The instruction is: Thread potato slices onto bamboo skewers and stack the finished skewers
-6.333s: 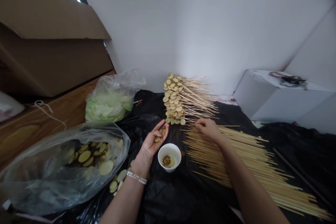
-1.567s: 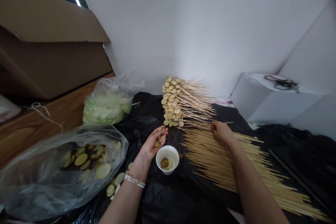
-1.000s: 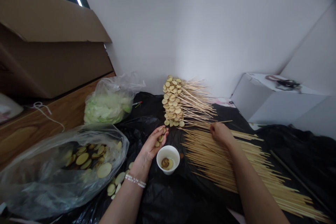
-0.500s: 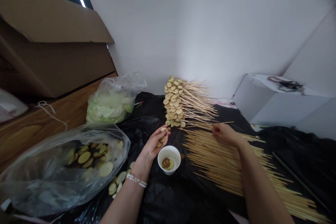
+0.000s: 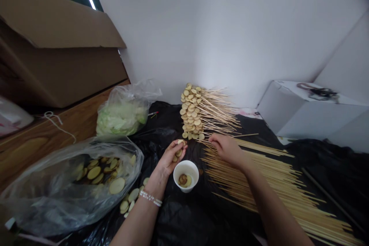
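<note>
My left hand (image 5: pixel 172 154) is closed around a few potato slices (image 5: pixel 179 153), just above a white paper cup (image 5: pixel 186 175) with a slice and a brown piece at its bottom. Across from it, my right hand (image 5: pixel 226 149) pinches at a bamboo skewer by the left ends of a wide layer of bare bamboo skewers (image 5: pixel 276 178); its fingers partly hide what they grip. Beyond both hands lies a stack of skewered potato slices (image 5: pixel 191 111), with sticks pointing right. Loose potato slices (image 5: pixel 133 195) lie beside my left forearm.
At left, an open clear plastic bag (image 5: pixel 57 196) holds more slices. Behind it stand a bag of pale green leaves (image 5: pixel 122 117) and a cardboard box (image 5: pixel 60 69). Black plastic sheeting (image 5: pixel 184 219) covers the work surface. A white box (image 5: pixel 296 113) stands at back right.
My right hand has moved left across the skewers, closer to my left hand. My left hand stays nearly in place, with the potato slices still in it.
</note>
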Demonstrator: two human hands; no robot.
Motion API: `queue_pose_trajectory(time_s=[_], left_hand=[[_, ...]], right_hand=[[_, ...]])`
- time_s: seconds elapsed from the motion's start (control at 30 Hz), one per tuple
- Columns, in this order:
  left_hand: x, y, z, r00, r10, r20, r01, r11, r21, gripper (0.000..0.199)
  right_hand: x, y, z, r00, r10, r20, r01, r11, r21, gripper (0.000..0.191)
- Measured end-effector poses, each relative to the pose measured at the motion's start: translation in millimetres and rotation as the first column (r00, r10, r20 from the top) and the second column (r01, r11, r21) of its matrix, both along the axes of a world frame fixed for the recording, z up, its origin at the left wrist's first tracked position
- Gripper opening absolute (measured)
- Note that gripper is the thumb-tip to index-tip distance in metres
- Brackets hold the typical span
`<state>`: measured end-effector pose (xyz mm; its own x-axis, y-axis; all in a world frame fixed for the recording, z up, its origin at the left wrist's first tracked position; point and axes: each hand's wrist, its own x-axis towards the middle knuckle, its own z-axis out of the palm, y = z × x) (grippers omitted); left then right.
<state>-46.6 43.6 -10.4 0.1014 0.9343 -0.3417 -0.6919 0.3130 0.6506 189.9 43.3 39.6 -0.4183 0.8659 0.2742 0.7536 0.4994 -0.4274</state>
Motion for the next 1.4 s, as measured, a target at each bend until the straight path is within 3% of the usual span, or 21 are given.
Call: queue_pose_trajectory(time_s=[0.27,0.57,1.4], left_hand=[[-2,1,-3.6,1.000,0.001,0.020,-0.001,1.000,0.008,0.021],[-1,-1,3.8,1.000,-0.015,0.022,0.015,1.000,-0.011,0.022],[-1,2,1.0,1.000,0.029,0.008,-0.028,0.999,-0.030,0.020]], right_hand=[[-38,-14,-11.4,0.981,-0.082,0.178,0.063,0.992,0.111,0.031],[-38,-16,-9.1,0.977,-0.092,0.192,0.066,0.989,0.134,0.032],[-41,-22,-3.0,0.956,-0.072,0.283,0.028,0.987,0.156,0.029]])
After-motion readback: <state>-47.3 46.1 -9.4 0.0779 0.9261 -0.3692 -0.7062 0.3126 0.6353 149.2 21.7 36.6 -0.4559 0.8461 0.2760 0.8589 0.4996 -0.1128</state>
